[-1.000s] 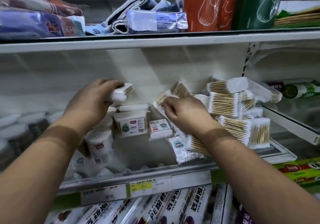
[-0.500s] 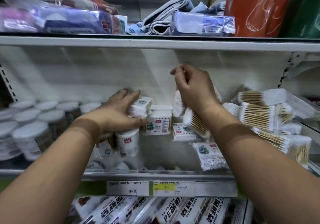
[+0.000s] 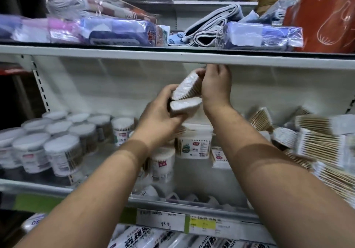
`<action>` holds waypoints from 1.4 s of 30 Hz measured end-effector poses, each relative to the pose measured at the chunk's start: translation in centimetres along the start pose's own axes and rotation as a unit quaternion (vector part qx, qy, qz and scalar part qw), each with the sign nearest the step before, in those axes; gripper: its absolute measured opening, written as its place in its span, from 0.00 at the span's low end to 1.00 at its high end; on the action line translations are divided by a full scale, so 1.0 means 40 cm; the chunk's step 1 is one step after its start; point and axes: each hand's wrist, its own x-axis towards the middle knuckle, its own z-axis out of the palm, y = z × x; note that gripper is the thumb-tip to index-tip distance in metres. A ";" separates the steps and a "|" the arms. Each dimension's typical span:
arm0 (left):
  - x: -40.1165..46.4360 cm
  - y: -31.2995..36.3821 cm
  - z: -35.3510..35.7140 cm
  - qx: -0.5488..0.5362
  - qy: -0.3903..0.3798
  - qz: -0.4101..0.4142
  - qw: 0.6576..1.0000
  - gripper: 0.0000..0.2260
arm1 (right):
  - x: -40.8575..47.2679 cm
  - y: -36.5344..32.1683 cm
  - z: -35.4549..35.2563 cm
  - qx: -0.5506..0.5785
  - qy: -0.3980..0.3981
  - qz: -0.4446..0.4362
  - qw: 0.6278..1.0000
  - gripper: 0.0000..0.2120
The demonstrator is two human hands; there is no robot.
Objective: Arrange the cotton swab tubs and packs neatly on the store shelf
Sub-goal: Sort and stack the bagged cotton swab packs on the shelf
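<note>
My left hand (image 3: pixel 159 113) grips a cotton swab pack (image 3: pixel 185 106) lifted above the middle shelf (image 3: pixel 182 205). My right hand (image 3: pixel 216 86) holds a second swab pack (image 3: pixel 185 86) just above it, tilted, close under the upper shelf's edge. The two packs touch. Round swab tubs (image 3: pixel 61 151) with white lids stand in rows at the left. A square swab tub (image 3: pixel 194 144) and a small round tub (image 3: pixel 162 163) sit below my hands. Loose swab packs (image 3: pixel 315 140) lie piled at the right.
The upper shelf (image 3: pixel 172 55) carries bagged cloths (image 3: pixel 92 29) and an orange bag (image 3: pixel 322 21). Price labels (image 3: pixel 201 222) line the middle shelf's front rail. Plastic wrap boxes (image 3: pixel 146 238) fill the shelf below. A slotted upright (image 3: pixel 40 86) stands at the left.
Both hands have risen from the shelf floor, each carrying a swab pack. They came together near the upper shelf's edge. The view has shifted leftward and tilted up.
</note>
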 end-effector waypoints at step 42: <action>-0.049 0.055 0.057 0.339 -0.038 0.136 0.930 0.20 | -0.091 0.016 -0.288 -0.647 -0.353 -0.138 0.662 0.23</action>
